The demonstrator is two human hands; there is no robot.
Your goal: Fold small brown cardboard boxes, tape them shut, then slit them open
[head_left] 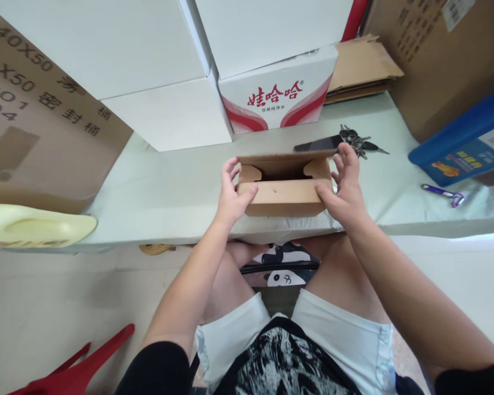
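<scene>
A small brown cardboard box (286, 198) is between my hands at the front edge of the cloth-covered table (173, 192). Its top gapes, with small side flaps showing and a dark inside whose contents I cannot make out. My left hand (234, 192) grips the left end, thumb on the front panel. On the opposite end, my right hand (343, 189) has its thumb on the front panel and its fingers up by the back corner. Just behind the box lie a dark phone (319, 144) and a bunch of keys (356, 140).
Behind stand white boxes (181, 109) and a white-and-red carton (278, 99). Folded cardboard (362, 66) leans at the back right. A blue package (461, 142) and a purple peeler (442, 192) sit to the right. Leftward are a large carton (37, 126) and a pale yellow object (37, 226).
</scene>
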